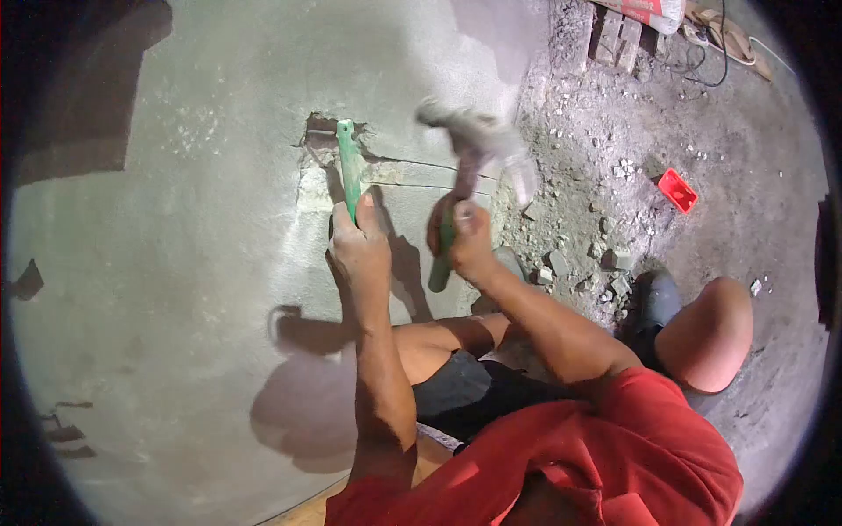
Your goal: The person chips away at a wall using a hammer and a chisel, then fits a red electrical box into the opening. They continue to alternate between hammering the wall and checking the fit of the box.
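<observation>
My left hand (360,250) is closed around the lower end of a long, narrow green tool (349,167) with a hole near its far end. This tool lies over a rough rectangular cutout (321,131) in the grey wall. In my right hand (472,238) is a hammer (467,167), gripped by its green handle, its head blurred by motion and raised off the wall to the right of the cutout. Two cut lines (412,173) run from the cutout toward the floor, with chipped plaster (314,188) beside them.
Rubble and broken chunks (561,261) litter the floor along the wall's foot. A red plastic box (678,190) lies farther right. At the top right are a wooden pallet (617,39), a bag (645,10) and a dark cable (723,53). My bent knee (715,337) is at lower right.
</observation>
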`<action>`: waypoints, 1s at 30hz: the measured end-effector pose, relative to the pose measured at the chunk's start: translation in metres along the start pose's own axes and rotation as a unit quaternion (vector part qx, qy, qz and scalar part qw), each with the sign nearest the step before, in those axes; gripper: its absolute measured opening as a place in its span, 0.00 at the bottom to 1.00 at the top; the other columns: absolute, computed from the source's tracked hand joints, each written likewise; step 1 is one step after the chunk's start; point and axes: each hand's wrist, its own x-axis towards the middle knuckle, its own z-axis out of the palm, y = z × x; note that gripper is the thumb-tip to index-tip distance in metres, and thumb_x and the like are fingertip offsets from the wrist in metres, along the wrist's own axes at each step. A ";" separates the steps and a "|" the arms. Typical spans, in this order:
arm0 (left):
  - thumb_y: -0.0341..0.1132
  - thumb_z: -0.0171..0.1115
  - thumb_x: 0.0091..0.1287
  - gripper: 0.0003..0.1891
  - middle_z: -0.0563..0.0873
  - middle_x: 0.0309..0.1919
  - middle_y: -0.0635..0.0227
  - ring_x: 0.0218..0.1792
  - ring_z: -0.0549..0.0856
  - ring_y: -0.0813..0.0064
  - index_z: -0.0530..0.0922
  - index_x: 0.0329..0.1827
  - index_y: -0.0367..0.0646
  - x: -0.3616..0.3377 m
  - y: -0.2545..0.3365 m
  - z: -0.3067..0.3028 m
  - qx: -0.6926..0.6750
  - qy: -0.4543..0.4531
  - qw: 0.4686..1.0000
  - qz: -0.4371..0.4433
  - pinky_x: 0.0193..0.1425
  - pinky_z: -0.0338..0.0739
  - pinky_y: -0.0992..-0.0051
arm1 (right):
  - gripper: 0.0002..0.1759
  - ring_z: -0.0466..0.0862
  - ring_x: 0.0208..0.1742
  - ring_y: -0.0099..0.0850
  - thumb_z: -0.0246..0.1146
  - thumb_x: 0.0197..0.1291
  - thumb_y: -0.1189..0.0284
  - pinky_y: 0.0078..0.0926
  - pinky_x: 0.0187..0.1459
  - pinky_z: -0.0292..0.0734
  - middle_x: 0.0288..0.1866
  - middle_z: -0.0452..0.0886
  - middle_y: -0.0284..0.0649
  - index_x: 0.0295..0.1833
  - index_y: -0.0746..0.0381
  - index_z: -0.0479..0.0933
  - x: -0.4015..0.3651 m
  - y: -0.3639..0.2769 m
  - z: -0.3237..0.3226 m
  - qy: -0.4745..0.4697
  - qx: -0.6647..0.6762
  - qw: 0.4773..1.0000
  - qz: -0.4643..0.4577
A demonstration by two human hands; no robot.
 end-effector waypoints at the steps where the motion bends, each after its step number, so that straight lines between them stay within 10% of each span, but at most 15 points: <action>1: 0.51 0.53 0.76 0.22 0.82 0.33 0.38 0.38 0.81 0.34 0.78 0.46 0.36 0.001 -0.004 0.002 0.004 -0.006 1.000 -0.002 0.41 0.74 0.49 | 0.19 0.78 0.24 0.45 0.52 0.75 0.63 0.38 0.28 0.75 0.23 0.77 0.47 0.35 0.67 0.73 0.004 0.025 0.006 -0.019 -0.148 0.984 -0.100; 2: 0.50 0.52 0.76 0.22 0.82 0.32 0.39 0.37 0.81 0.34 0.78 0.46 0.36 0.000 -0.006 0.002 0.008 -0.013 1.000 -0.006 0.40 0.74 0.49 | 0.15 0.78 0.29 0.53 0.52 0.71 0.67 0.42 0.32 0.75 0.25 0.76 0.50 0.34 0.67 0.73 0.024 0.023 0.011 -0.071 -0.302 0.924 -0.223; 3: 0.50 0.52 0.76 0.22 0.82 0.32 0.39 0.37 0.81 0.34 0.78 0.46 0.36 -0.004 -0.007 0.001 0.010 -0.015 1.000 -0.004 0.40 0.74 0.49 | 0.15 0.79 0.28 0.50 0.51 0.70 0.68 0.43 0.32 0.74 0.23 0.74 0.48 0.32 0.65 0.74 0.021 0.016 0.014 -0.052 -0.122 0.989 0.059; 5: 0.50 0.52 0.76 0.22 0.82 0.31 0.41 0.35 0.81 0.36 0.78 0.46 0.35 -0.001 -0.002 0.002 0.020 0.000 1.000 0.001 0.40 0.73 0.50 | 0.15 0.80 0.27 0.46 0.51 0.69 0.67 0.41 0.31 0.75 0.23 0.75 0.46 0.32 0.64 0.74 0.027 -0.022 0.004 -0.082 -0.081 0.970 0.213; 11: 0.49 0.51 0.77 0.23 0.80 0.27 0.42 0.31 0.80 0.39 0.78 0.42 0.33 0.000 -0.008 0.004 0.019 0.006 1.000 0.024 0.37 0.73 0.52 | 0.15 0.82 0.26 0.40 0.52 0.70 0.66 0.39 0.29 0.75 0.24 0.79 0.45 0.31 0.63 0.73 -0.009 -0.006 0.000 -0.088 -0.145 0.983 -0.076; 14: 0.49 0.51 0.77 0.23 0.79 0.27 0.41 0.31 0.79 0.40 0.77 0.41 0.33 -0.002 0.004 0.001 -0.051 0.015 0.998 0.020 0.37 0.73 0.52 | 0.16 0.82 0.24 0.40 0.54 0.69 0.66 0.38 0.28 0.76 0.25 0.79 0.45 0.31 0.64 0.74 0.035 -0.031 0.006 -0.070 -0.085 0.972 0.208; 18: 0.50 0.51 0.77 0.24 0.78 0.30 0.41 0.33 0.79 0.44 0.76 0.41 0.32 0.003 -0.007 0.005 -0.053 -0.010 0.999 -0.004 0.39 0.72 0.54 | 0.18 0.78 0.18 0.34 0.53 0.72 0.64 0.28 0.20 0.71 0.22 0.78 0.40 0.28 0.62 0.70 0.012 -0.029 -0.013 -0.073 -0.146 0.986 -0.018; 21: 0.50 0.50 0.77 0.24 0.78 0.28 0.45 0.30 0.80 0.49 0.77 0.41 0.33 -0.001 0.004 -0.007 -0.062 -0.035 0.997 -0.035 0.37 0.72 0.58 | 0.22 0.80 0.23 0.34 0.54 0.72 0.59 0.31 0.28 0.74 0.22 0.77 0.43 0.29 0.64 0.72 -0.004 -0.011 0.009 0.006 0.092 0.996 -0.004; 23: 0.49 0.51 0.77 0.23 0.78 0.29 0.42 0.31 0.78 0.43 0.76 0.41 0.32 -0.002 -0.004 -0.002 -0.092 -0.019 0.995 -0.027 0.37 0.72 0.55 | 0.26 0.80 0.25 0.34 0.53 0.73 0.55 0.36 0.32 0.75 0.19 0.74 0.46 0.31 0.67 0.74 0.030 -0.016 0.017 -0.080 -0.167 0.982 0.031; 25: 0.48 0.53 0.76 0.22 0.78 0.29 0.39 0.32 0.76 0.37 0.75 0.40 0.31 0.005 -0.003 0.003 -0.130 -0.010 0.991 -0.008 0.38 0.71 0.53 | 0.27 0.80 0.27 0.41 0.50 0.74 0.55 0.39 0.33 0.75 0.24 0.77 0.51 0.36 0.70 0.74 0.041 -0.037 0.005 -0.088 -0.130 0.981 0.115; 27: 0.49 0.50 0.78 0.22 0.78 0.25 0.55 0.26 0.76 0.60 0.77 0.42 0.34 0.000 -0.008 0.001 -0.144 -0.012 0.989 -0.021 0.34 0.72 0.62 | 0.24 0.81 0.29 0.41 0.52 0.72 0.57 0.38 0.34 0.75 0.24 0.77 0.51 0.33 0.68 0.75 0.042 -0.072 0.000 -0.063 -0.157 0.972 0.160; 28: 0.49 0.50 0.78 0.22 0.78 0.25 0.55 0.26 0.76 0.60 0.77 0.42 0.34 -0.002 -0.011 0.001 -0.141 -0.014 0.990 -0.028 0.34 0.72 0.62 | 0.18 0.83 0.31 0.38 0.55 0.68 0.62 0.36 0.32 0.76 0.25 0.79 0.46 0.32 0.65 0.76 0.038 -0.073 -0.014 -0.110 -0.353 0.915 -0.159; 30: 0.48 0.51 0.77 0.22 0.75 0.22 0.61 0.23 0.74 0.69 0.77 0.41 0.34 0.003 -0.008 0.004 -0.153 -0.033 0.985 -0.070 0.29 0.70 0.67 | 0.09 0.84 0.35 0.39 0.60 0.60 0.68 0.35 0.32 0.78 0.29 0.82 0.44 0.35 0.62 0.80 0.027 -0.062 -0.022 -0.154 -0.078 0.984 -0.032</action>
